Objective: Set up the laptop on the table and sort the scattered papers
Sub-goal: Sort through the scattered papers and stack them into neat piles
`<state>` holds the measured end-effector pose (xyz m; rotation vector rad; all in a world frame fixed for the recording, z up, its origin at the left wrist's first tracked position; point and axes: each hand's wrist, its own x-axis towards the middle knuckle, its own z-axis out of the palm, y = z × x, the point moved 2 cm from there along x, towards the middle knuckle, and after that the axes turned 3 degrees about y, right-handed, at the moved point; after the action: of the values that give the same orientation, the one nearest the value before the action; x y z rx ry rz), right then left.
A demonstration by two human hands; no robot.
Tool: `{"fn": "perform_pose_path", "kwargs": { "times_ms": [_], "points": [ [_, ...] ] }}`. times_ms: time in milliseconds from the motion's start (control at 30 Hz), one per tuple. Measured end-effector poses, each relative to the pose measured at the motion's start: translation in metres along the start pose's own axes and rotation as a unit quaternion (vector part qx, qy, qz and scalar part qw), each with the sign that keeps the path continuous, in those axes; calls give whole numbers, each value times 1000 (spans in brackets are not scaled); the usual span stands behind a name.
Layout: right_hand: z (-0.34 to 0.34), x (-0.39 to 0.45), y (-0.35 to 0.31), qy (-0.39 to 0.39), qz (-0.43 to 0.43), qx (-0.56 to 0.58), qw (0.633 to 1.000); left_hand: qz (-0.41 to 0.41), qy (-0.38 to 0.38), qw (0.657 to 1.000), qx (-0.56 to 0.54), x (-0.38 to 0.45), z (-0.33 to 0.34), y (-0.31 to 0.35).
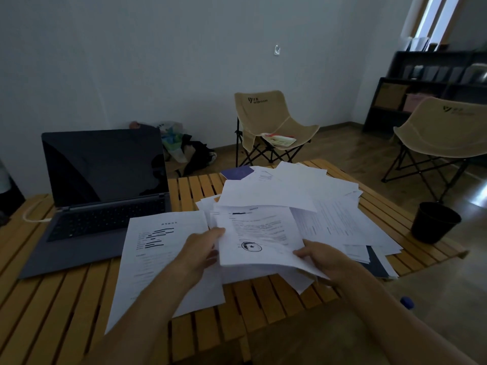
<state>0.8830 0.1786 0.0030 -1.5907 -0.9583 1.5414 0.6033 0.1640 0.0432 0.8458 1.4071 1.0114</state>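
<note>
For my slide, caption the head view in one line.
Both hands, left and right, lift a stamped sheet from scattered papers beside an open laptop on a slatted table.

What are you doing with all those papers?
A person is sorting papers at a wooden table. Both hands, left hand and right hand, hold a stamped sheet above the messy pile. One sheet already lies apart beside the laptop, which stands open with a dark screen.
</note>
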Motion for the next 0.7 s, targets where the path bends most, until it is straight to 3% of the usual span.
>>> {"fn": "perform_pose_path", "kwargs": {
  "times_ms": [133,300,367,467,600,700],
  "points": [
    [10,-4,2,-82,-17,86,993,7,-6,998,-58,1,-9,9],
    [20,-16,2,-138,-40,90,986,48,-38,998,0,2,-14,17],
    [23,-21,1,-153,-38,87,984,102,-46,993,39,-1,-10,24],
    [25,-22,-3,-61,-54,58,995,210,16,963,170,-10,-4,41],
    [25,-14,-10,124,-104,7,987,333,65,879,335,-24,-10,65],
    [30,-11,-6,196,-144,-135,961,346,127,836,407,-22,-31,69]
  ]
}}
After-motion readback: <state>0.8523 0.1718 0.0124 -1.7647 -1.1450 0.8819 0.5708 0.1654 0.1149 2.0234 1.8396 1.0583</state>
